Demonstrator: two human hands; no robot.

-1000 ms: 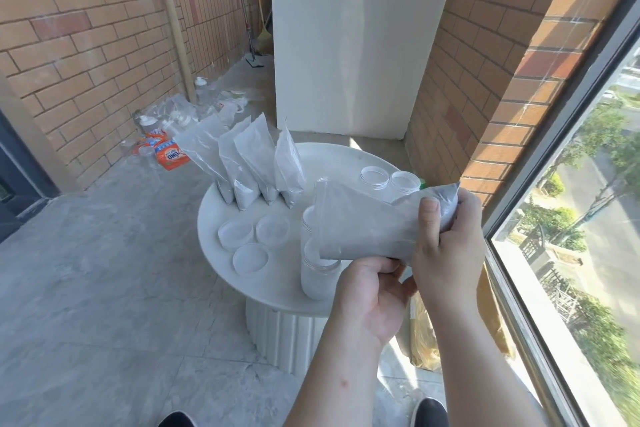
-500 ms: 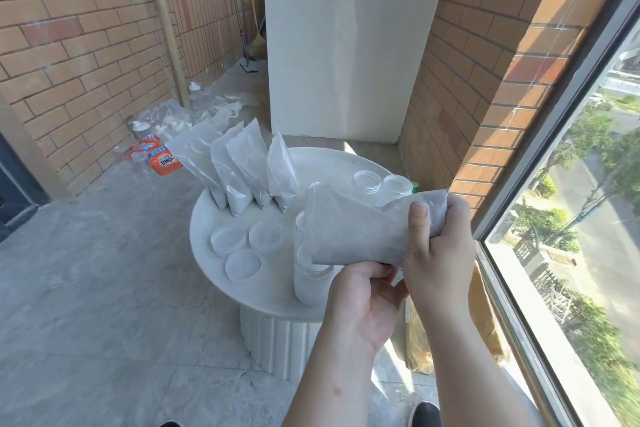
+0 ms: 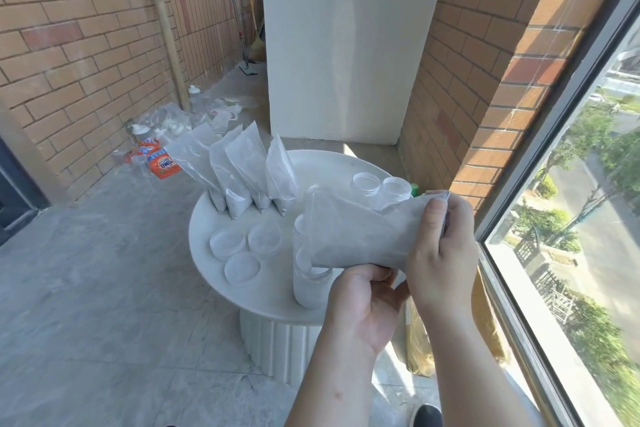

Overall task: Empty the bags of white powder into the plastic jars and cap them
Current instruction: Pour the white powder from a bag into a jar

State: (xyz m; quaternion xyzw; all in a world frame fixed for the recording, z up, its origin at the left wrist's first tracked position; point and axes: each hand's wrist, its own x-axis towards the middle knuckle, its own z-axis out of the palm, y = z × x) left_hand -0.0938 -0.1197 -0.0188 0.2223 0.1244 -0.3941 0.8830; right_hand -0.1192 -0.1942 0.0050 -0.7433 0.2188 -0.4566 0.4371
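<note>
Both my hands hold a clear plastic bag (image 3: 356, 236) sideways over the round white table (image 3: 277, 302). My right hand (image 3: 443, 246) grips its bunched end at the right. My left hand (image 3: 363, 305) holds its lower edge from beneath. The bag's open mouth hangs over a plastic jar (image 3: 310, 288) with white powder inside. Behind that jar a second jar (image 3: 298, 229) is mostly hidden by the bag. Two open jars (image 3: 365, 184) stand at the back right. Several bags of white powder (image 3: 242, 177) stand upright at the back left. Three clear lids (image 3: 242, 267) lie in front of them.
A brick wall and a large window close off the right side. A yellowish bag (image 3: 419, 340) sits on the floor under the table's right edge. An orange packet (image 3: 162, 163), bottles and empty plastic litter the floor by the left wall. A white panel stands behind the table.
The view has shifted slightly as my head moved. The bag stays held sideways over the powder jar, tipped a little lower toward it.
</note>
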